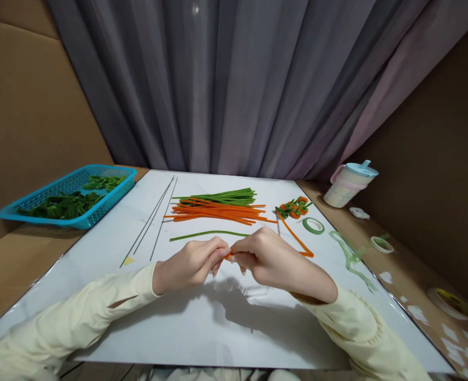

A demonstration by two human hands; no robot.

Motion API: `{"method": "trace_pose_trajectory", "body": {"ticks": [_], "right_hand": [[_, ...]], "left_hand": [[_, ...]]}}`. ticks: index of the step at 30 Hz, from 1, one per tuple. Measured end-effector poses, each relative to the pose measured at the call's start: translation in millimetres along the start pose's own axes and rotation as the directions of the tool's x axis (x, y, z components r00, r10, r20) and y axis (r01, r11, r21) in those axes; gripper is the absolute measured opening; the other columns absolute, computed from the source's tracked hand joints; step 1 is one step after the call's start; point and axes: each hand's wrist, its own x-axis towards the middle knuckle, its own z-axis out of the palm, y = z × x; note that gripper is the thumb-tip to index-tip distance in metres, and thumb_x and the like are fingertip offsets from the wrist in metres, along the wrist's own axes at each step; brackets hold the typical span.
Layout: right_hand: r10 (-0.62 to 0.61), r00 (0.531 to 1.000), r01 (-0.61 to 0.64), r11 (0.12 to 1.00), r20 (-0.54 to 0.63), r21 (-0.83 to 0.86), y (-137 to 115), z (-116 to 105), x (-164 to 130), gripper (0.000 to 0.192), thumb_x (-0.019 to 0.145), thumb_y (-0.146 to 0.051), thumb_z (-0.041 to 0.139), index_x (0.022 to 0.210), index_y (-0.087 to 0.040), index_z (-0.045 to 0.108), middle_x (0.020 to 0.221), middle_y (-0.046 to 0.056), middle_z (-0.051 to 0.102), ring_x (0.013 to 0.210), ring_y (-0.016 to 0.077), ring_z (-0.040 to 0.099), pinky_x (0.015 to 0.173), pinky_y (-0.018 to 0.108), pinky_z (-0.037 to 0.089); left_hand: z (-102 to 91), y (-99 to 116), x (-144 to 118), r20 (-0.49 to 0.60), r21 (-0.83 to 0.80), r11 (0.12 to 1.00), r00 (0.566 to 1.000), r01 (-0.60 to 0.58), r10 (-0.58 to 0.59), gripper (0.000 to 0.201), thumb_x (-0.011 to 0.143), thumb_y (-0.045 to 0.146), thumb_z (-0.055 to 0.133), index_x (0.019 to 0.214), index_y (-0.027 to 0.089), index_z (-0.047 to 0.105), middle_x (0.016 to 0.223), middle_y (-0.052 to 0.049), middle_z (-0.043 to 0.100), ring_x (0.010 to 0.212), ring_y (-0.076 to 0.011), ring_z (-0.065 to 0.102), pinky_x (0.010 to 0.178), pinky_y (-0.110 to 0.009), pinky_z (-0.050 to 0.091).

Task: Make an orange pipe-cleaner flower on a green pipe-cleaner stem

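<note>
My left hand [197, 261] and my right hand [272, 259] meet above the white table, fingertips pinched together. Between them shows a small bit of orange pipe cleaner [228, 256]; the rest of it is hidden by my fingers. Just beyond my hands lies a single green pipe cleaner [208, 233]. Farther back is a pile of orange pipe cleaners [222, 211], with a bunch of green pipe cleaners [234, 197] behind it. A bent orange pipe cleaner [293, 235] rests past my right hand, near a cluster of orange-and-green twisted pieces [295, 207].
Thin dark wires [149, 217] lie at left, beside a blue basket [83, 218] with green leafy pieces. On the right are a green tape roll [313, 226], tangled green tape [351, 257], another roll [381, 244], a lidded cup [349, 185] and paper scraps. A grey curtain [234, 90] hangs behind.
</note>
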Motion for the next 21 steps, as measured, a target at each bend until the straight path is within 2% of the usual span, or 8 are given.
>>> {"method": "trace_pose_trajectory", "body": {"ticks": [3, 6, 9, 12, 14, 17, 19, 21], "right_hand": [[0.014, 0.999, -0.016, 0.999, 0.049, 0.045, 1.6, -2.4, 1.5, 0.022, 0.078, -0.003, 0.051, 0.069, -0.012, 0.069, 0.052, 0.002, 0.061, 0.043, 0.0074, 0.044, 0.048, 0.020, 0.027], [0.028, 0.986, -0.062, 0.977, 0.165, 0.206, 8.6, -7.8, 4.7, 0.021, 0.082, -0.012, 0.053, 0.070, -0.010, 0.069, 0.056, 0.003, 0.063, 0.047, 0.0081, 0.046, 0.049, 0.019, 0.031], [0.016, 0.966, -0.119, 0.916, 0.260, 0.384, 19.9, -11.7, 8.3, 0.023, 0.085, -0.023, 0.054, 0.077, -0.009, 0.070, 0.064, 0.003, 0.066, 0.049, 0.0075, 0.043, 0.050, 0.019, 0.032], [0.008, 0.949, -0.152, 0.886, 0.314, 0.439, 30.7, -10.1, 11.1, 0.028, 0.086, -0.030, 0.053, 0.079, -0.009, 0.070, 0.062, 0.002, 0.064, 0.046, 0.0064, 0.035, 0.047, 0.019, 0.028], [0.007, 0.945, -0.158, 0.886, 0.327, 0.436, 36.2, -6.0, 12.9, 0.028, 0.084, -0.031, 0.054, 0.076, -0.009, 0.069, 0.060, 0.002, 0.063, 0.047, 0.0069, 0.037, 0.047, 0.019, 0.029], [0.023, 0.951, -0.153, 0.903, 0.309, 0.403, 41.6, 0.6, 14.9, 0.025, 0.082, -0.027, 0.054, 0.073, -0.009, 0.068, 0.059, 0.002, 0.062, 0.049, 0.0073, 0.041, 0.047, 0.019, 0.030], [0.047, 0.958, -0.154, 0.917, 0.284, 0.368, 43.3, 2.0, 15.4, 0.026, 0.082, -0.028, 0.055, 0.070, -0.009, 0.068, 0.055, 0.001, 0.059, 0.046, 0.0066, 0.037, 0.045, 0.019, 0.028], [0.079, 0.963, -0.173, 0.914, 0.257, 0.366, 44.0, -0.1, 15.2, 0.028, 0.082, -0.031, 0.056, 0.069, -0.009, 0.067, 0.052, 0.000, 0.055, 0.043, 0.0057, 0.034, 0.042, 0.019, 0.026]], "left_hand": [[2.0, -1.1, -1.1, -0.025, 0.024, 0.998, 0.998, -0.055, 0.055, 0.022, 0.095, 0.017, 0.027, 0.085, 0.017, 0.046, 0.056, 0.004, 0.052, 0.046, -0.0077, 0.048, 0.050, -0.017, 0.040], [1.9, -2.4, -1.4, -0.009, 0.011, 0.999, 0.999, -0.051, 0.051, 0.022, 0.095, 0.018, 0.027, 0.084, 0.017, 0.047, 0.056, 0.004, 0.053, 0.046, -0.0078, 0.048, 0.051, -0.017, 0.041], [-1.1, -2.9, -0.2, 0.004, -0.029, 0.999, 1.000, 0.014, -0.014, 0.023, 0.095, 0.019, 0.028, 0.083, 0.017, 0.048, 0.056, 0.004, 0.053, 0.047, -0.0081, 0.048, 0.053, -0.018, 0.041], [-4.6, -1.1, 3.4, 0.101, -0.089, 0.983, 0.983, 0.160, -0.151, 0.024, 0.095, 0.023, 0.031, 0.080, 0.017, 0.049, 0.057, 0.003, 0.055, 0.050, -0.0080, 0.050, 0.056, -0.018, 0.041], [-5.5, 1.0, 6.6, 0.191, -0.141, 0.942, 0.942, 0.303, -0.275, 0.028, 0.095, 0.027, 0.033, 0.074, 0.017, 0.049, 0.058, 0.003, 0.057, 0.051, -0.0077, 0.050, 0.057, -0.018, 0.040], [-3.8, 2.9, 10.5, 0.305, -0.296, 0.804, 0.849, 0.516, -0.433, 0.036, 0.095, 0.037, 0.030, 0.069, 0.018, 0.044, 0.056, 0.003, 0.057, 0.045, -0.0069, 0.045, 0.049, -0.018, 0.037], [-2.0, 2.3, 11.6, 0.361, -0.403, 0.697, 0.803, 0.594, -0.475, 0.036, 0.094, 0.044, 0.031, 0.073, 0.018, 0.044, 0.054, 0.004, 0.053, 0.041, -0.0062, 0.040, 0.043, -0.018, 0.034], [-1.1, 0.5, 11.9, 0.387, -0.471, 0.626, 0.784, 0.621, -0.486, 0.036, 0.092, 0.047, 0.035, 0.076, 0.017, 0.045, 0.053, 0.006, 0.049, 0.040, -0.0055, 0.038, 0.041, -0.017, 0.030]]}}
